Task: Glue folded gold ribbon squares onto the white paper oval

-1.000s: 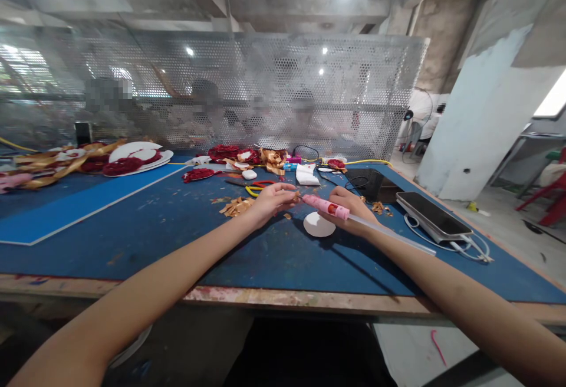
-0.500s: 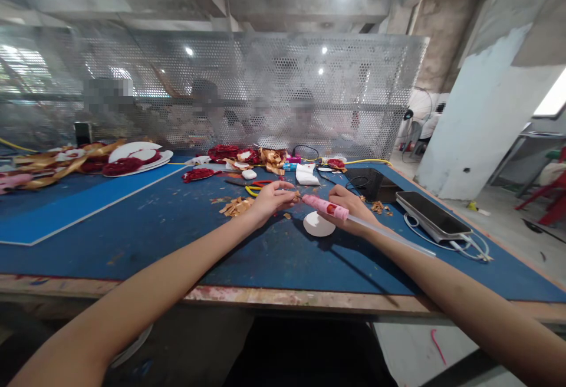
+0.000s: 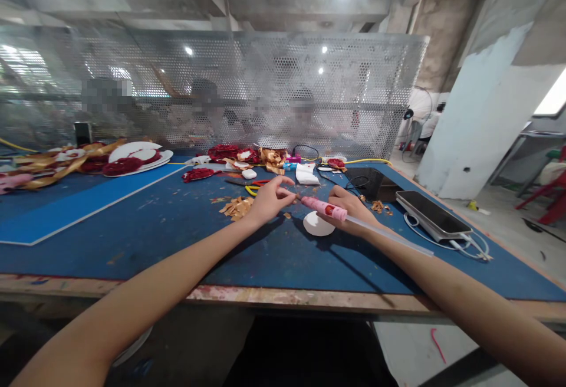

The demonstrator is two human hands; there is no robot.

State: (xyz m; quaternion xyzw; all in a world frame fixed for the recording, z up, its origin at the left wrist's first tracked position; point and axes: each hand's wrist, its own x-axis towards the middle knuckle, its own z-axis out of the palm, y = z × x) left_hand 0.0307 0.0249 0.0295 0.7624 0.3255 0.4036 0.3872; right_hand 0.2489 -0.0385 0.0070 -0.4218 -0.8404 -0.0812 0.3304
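Note:
My right hand (image 3: 349,207) is closed around a pink hot glue gun (image 3: 325,207), whose tip points left toward my left hand. A long translucent glue stick (image 3: 389,235) sticks out of its back end, over my right forearm. My left hand (image 3: 272,199) has its thumb and index finger curled near the gun's tip; whatever small piece they pinch is too small to make out. A white disc (image 3: 318,224) is just below the gun; whether it touches my right hand I cannot tell. Gold scraps (image 3: 237,207) lie left of my left hand.
Pliers (image 3: 253,190) with yellow and red handles lie behind my left hand. Dark red and gold ribbon pieces (image 3: 272,158) are heaped at the back. A phone (image 3: 433,213) on a white block with a cable (image 3: 464,249) is at right. A perforated metal screen (image 3: 247,92) stands behind.
My left fingers have lifted slightly, with the index finger arching up and away from the thumb. The glue gun has shifted a touch to the left.

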